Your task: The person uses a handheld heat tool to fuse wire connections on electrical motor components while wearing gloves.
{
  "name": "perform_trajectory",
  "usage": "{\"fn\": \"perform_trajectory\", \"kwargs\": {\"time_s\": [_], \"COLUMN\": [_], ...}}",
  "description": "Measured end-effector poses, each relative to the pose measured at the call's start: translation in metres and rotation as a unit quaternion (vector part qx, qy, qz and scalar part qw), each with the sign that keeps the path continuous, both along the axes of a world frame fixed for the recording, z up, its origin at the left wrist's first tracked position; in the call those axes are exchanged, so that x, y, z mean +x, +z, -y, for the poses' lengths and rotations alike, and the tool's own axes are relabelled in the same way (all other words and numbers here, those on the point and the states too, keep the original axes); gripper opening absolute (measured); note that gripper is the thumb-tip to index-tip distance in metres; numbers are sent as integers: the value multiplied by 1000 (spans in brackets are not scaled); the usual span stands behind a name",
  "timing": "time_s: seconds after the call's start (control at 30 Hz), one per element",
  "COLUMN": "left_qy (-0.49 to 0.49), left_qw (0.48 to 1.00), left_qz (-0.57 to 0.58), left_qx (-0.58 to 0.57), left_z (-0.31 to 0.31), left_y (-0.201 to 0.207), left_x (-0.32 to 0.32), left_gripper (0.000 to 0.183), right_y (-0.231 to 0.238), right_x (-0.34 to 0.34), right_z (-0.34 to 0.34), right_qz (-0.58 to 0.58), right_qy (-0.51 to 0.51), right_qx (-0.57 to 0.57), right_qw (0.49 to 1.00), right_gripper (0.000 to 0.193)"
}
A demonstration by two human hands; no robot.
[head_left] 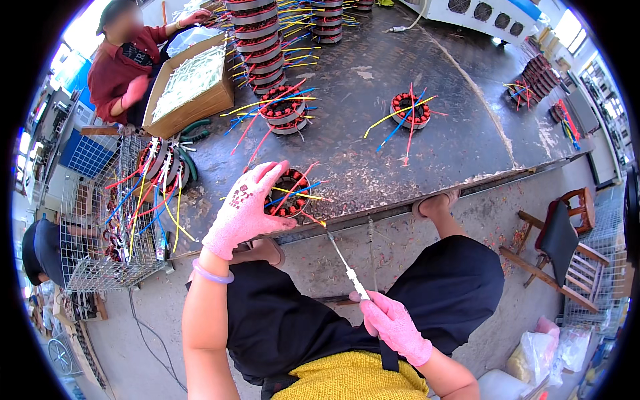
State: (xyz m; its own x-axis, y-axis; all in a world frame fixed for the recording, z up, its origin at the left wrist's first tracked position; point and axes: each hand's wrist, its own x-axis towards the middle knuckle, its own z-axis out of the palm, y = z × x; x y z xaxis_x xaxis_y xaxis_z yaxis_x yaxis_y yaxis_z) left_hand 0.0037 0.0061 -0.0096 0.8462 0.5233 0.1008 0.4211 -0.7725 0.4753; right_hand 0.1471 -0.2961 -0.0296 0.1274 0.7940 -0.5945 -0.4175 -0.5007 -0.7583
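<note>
My left hand, in a pink glove, is closed round the side of a motor stator at the table's front edge. Red windings line this ring, and red, blue and yellow wires stick out of it. In my right hand, also gloved in pink, is a slender tool with a white handle and thin metal rod, like a soldering iron. Its bright orange-yellow tip meets the end of a red wire just off the table edge. Behind my left hand stands a short stack of stators.
A single stator lies mid-table. Tall stator stacks rise behind, beside a cardboard box of white tubes. Pliers lie near a wire basket holding stators. A co-worker sits far left; a chair stands right.
</note>
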Motion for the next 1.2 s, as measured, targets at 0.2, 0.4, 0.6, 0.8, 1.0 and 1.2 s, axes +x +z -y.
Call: {"fn": "perform_trajectory", "kwargs": {"time_s": [0.2,0.4,0.6,0.8,1.0,1.2], "left_qy": [3,-1,6,6,13,12], "left_qw": [1000,1000,1000,1000,1000,1000], "left_qz": [-1,-3,-10,-10,-15,-17], "left_qx": [-6,6,-12,-11,-3,-1], "left_z": [1,-1,0,1,3,3], "left_y": [0,-3,0,-1,1,0], "left_x": [1,0,1,2,4,3], "left_gripper": [98,97,97,98,98,98], "right_y": [-1,-3,-2,-3,1,0], "right_x": [0,0,1,0,1,1], "right_z": [-1,2,1,0,-1,-1], "right_qz": [-17,-18,4,-6,11,-5], "right_qy": [-11,-8,18,10,15,11], "right_qx": [9,13,8,16,7,11], "right_qw": [1000,1000,1000,1000,1000,1000], "right_gripper": [33,34,36,35,36,34]}}
